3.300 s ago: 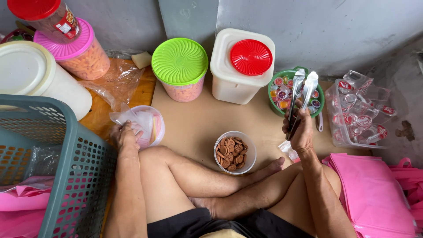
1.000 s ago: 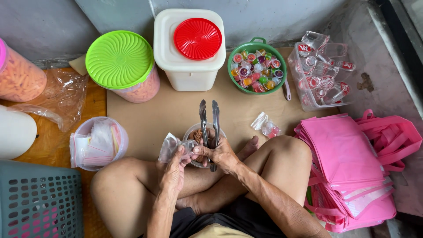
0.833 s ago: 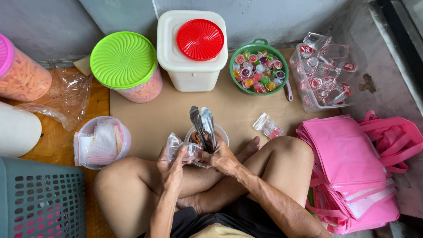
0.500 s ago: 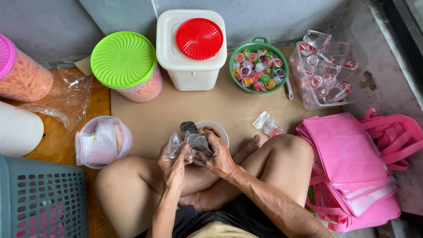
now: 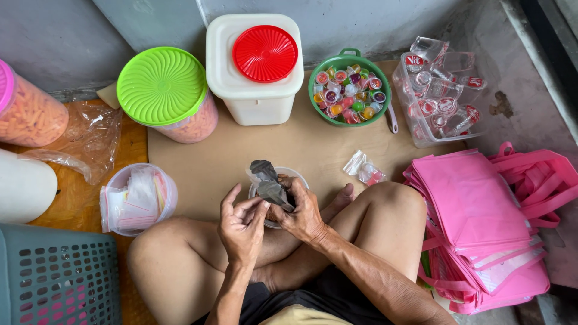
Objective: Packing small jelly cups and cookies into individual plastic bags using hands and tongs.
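A person sits cross-legged on the floor, seen from above, bare knees spread to either side. At the far left stands a jar with a pink lid (image 5: pixel 5 84) full of orange snacks, and nearer, a white container (image 5: pixel 24 186) and the corner of a grey-blue plastic basket (image 5: pixel 54 280). A crumpled clear plastic bag (image 5: pixel 84 141) lies on the wooden floor. Just right of it, a small clear tub (image 5: pixel 114 186) holds a stack of little plastic bags.

Farther back sits a round jar with a bright green lid (image 5: pixel 161 85), and beside it a white square container with a red lid (image 5: pixel 265 53), both on a sheet of brown cardboard (image 5: pixel 205 162).

In the middle, close to the person's shins, the left hand (image 5: pixel 242 222) has its fingers curled around the edge of a small clear bag (image 5: pixel 255 176), holding it up. The right hand (image 5: pixel 301 210) grips metal tongs (image 5: pixel 272 188), their tips closed together and pointing into the bag. Both hands hover over a small white bowl (image 5: pixel 298 176), mostly hidden beneath them; what lies in it I cannot tell.

To the right, a small filled packet (image 5: pixel 365 170) lies on the cardboard. Beyond it, a green bowl (image 5: pixel 337 61) holds colourful jelly cups, and a clear box (image 5: pixel 415 129) holds clear plastic pieces. At the near right lies a pile of pink fabric bags (image 5: pixel 481 222).
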